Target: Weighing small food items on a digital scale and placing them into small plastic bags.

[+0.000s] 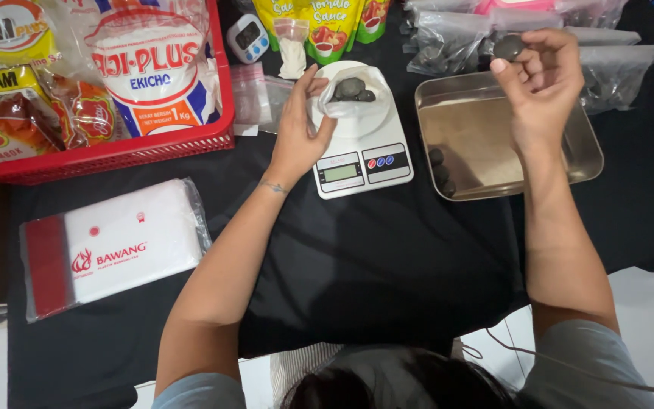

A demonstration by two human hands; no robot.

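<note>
While the near part of the black cloth (387,265) lies bare between the person's forearms, a flat stack of clear plastic bags (115,244) with a red strip sits at about nine o'clock from them. Further out, the left hand (300,129) rests at the nine o'clock side of a small white kitchen scale (361,144), its fingers curled on the rim of a clear plastic bag (342,102) that sits on the platform, holding the mouth apart. Several dark round lumps (353,89) already lie inside it. At three o'clock from the scale stands a steel tray (569,163) with a few more dark lumps (440,170) in its near left corner. Above the tray, the right hand (539,72) pinches one dark lump (507,47) between thumb and fingertips, lifted clear. I judge the lump smooth, firm and small, heavy for its size, likely to slip, so a pinch across its widest part suits it. The bag looks thin and limp; its rim is the place to hold. Beyond, filled bags (448,42) lie at twelve o'clock, a red basket (115,144) of packets at ten
</note>
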